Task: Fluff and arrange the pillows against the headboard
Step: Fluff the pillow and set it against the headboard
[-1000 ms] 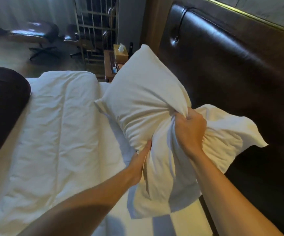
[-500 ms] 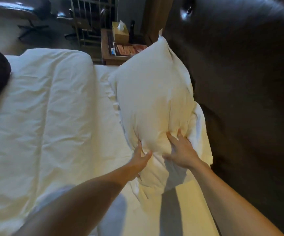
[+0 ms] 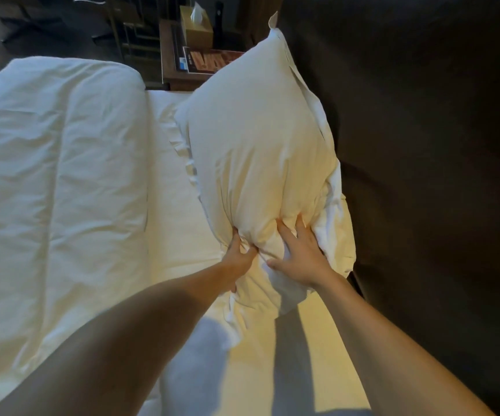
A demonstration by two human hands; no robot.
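Observation:
A white pillow [image 3: 257,139] lies lengthwise on the bed, its long right edge against the dark padded headboard [image 3: 422,175]. My left hand [image 3: 238,259] grips the bunched fabric at the pillow's near left corner, thumb and fingers pinching folds. To its right, my right hand [image 3: 299,250] presses flat on the near end with fingers spread and straight. A second layer of white fabric [image 3: 337,235] shows beside my right hand against the headboard; whether it belongs to another pillow is unclear.
A folded white duvet [image 3: 56,181] covers the left half of the bed, and the bare sheet [image 3: 170,205] runs between it and the pillow. A wooden nightstand [image 3: 167,55] beyond the bed holds a tissue box [image 3: 197,28] and a magazine [image 3: 206,60].
The pillow has come down from a raised, squeezed hold to lie along the headboard. My right hand let go of the bunched middle and now presses flat. My view tilted downward.

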